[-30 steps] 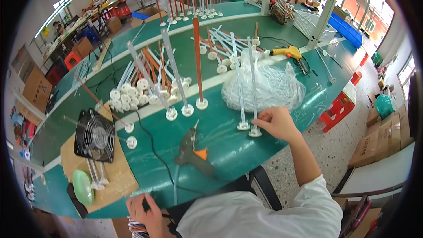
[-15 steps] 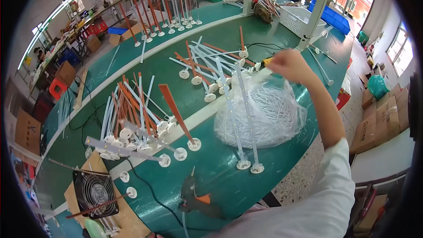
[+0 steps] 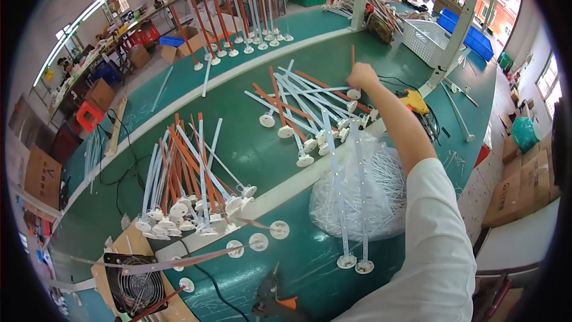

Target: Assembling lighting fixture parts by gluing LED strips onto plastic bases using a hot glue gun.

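Observation:
My right hand reaches far across the green table, its fingers closed around an upright red-brown strip just above the strip's white round base. Beside it lies a pile of white and red-brown strips with round bases. A yellow glue gun rests on the table to the right of my forearm. Nearer to me, two clear LED strips stand upright on round bases, in front of a plastic bag of thin white sticks. My left hand is out of view.
Another strip pile lies at the left. Near the front are a dark glue gun with an orange trigger and a black fan on cardboard. Strips stand in rows at the back. A white post rises beside a white basket.
My right hand has moved from the yellow glue gun to the upright red-brown strip and closed on it. The glue gun now shows fully. The whole view has shifted slightly.

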`<action>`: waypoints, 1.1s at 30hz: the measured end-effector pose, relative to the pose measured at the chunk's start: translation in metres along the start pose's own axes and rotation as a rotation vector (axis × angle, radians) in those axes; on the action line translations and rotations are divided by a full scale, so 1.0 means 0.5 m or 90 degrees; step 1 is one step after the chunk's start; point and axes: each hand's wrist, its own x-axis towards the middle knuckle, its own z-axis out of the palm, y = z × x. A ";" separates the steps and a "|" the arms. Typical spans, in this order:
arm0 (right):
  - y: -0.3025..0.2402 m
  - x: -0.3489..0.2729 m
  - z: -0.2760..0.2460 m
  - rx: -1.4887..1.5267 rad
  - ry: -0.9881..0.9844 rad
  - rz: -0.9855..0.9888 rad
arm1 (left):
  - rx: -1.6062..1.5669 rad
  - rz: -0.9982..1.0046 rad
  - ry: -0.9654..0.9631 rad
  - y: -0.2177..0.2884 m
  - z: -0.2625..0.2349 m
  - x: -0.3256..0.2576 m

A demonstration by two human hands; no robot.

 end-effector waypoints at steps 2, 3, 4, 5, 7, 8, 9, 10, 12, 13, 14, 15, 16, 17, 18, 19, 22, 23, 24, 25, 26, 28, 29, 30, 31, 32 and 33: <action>-0.021 0.002 -0.032 0.032 -0.073 -0.022 | -0.009 -0.031 0.003 -0.009 -0.004 -0.012; -0.030 0.012 -0.039 0.038 -0.086 -0.041 | -0.011 -0.034 -0.003 -0.007 -0.003 -0.009; -0.028 0.007 -0.035 0.034 -0.088 -0.040 | -0.016 -0.016 -0.016 -0.006 -0.006 -0.001; -0.023 -0.003 -0.032 0.000 -0.088 -0.043 | -0.021 0.002 -0.029 -0.002 -0.009 0.003; -0.035 -0.015 -0.033 -0.029 -0.084 -0.049 | -0.022 0.018 -0.034 0.004 -0.006 0.018; -0.042 -0.017 -0.032 -0.045 -0.051 -0.067 | -0.022 0.035 -0.040 0.005 -0.005 0.022; -0.042 -0.022 -0.029 -0.063 -0.021 -0.084 | -0.020 0.033 -0.042 0.003 -0.009 0.021; -0.045 -0.020 -0.028 -0.063 -0.025 -0.085 | -0.025 0.040 -0.058 -0.001 -0.011 0.020; -0.060 -0.005 -0.034 -0.143 -0.016 -0.274 | -0.027 0.048 -0.075 -0.005 -0.015 0.016; -0.070 0.000 -0.034 -0.141 -0.018 -0.275 | -0.037 0.034 -0.084 -0.006 -0.017 0.012; -0.083 0.004 -0.032 -0.160 -0.007 -0.332 | -0.047 0.021 -0.094 -0.008 -0.017 0.010; -0.095 0.004 -0.030 -0.181 0.004 -0.391 | -0.045 0.020 -0.095 -0.006 -0.017 0.011; -0.105 0.002 -0.027 -0.180 0.003 -0.392 | -0.036 0.042 -0.082 -0.004 -0.016 0.017; -0.114 -0.002 -0.023 -0.168 -0.053 -0.453 | -0.027 0.065 -0.069 -0.002 -0.017 0.020; -0.122 -0.002 -0.022 -0.155 -0.104 -0.511 | -0.028 0.066 -0.068 -0.001 -0.016 0.022; -0.130 -0.006 -0.018 -0.155 -0.102 -0.510 | -0.023 0.059 -0.070 0.002 -0.016 0.024; -0.124 -0.021 0.012 -0.178 -0.134 -0.507 | -0.014 0.040 -0.078 0.000 -0.023 0.020; -0.115 -0.020 0.026 -0.165 -0.125 -0.493 | -0.010 0.026 -0.083 -0.002 -0.024 0.015; -0.118 -0.021 0.026 -0.149 -0.113 -0.482 | -0.012 0.028 -0.077 -0.003 -0.018 0.014; -0.114 -0.022 0.023 -0.135 -0.117 -0.478 | -0.035 0.029 -0.040 -0.003 -0.010 0.011; -0.115 -0.016 0.015 -0.134 -0.111 -0.478 | -0.058 0.029 -0.004 -0.005 -0.001 0.011; -0.117 -0.030 0.003 -0.141 -0.151 -0.474 | -0.052 0.040 0.007 -0.014 0.001 0.004; -0.119 -0.038 -0.001 -0.139 -0.151 -0.474 | -0.046 0.050 0.017 -0.018 0.000 0.002; -0.123 -0.052 -0.011 -0.143 -0.136 -0.437 | -0.047 0.053 0.019 -0.014 -0.006 0.001; -0.137 -0.063 -0.022 -0.145 -0.119 -0.401 | -0.044 0.050 0.007 -0.010 -0.010 0.007; -0.154 -0.074 -0.031 -0.142 -0.113 -0.399 | -0.040 0.048 -0.006 -0.009 -0.009 0.011; -0.179 -0.089 -0.039 -0.109 -0.082 -0.349 | -0.041 0.053 -0.003 -0.017 -0.004 0.010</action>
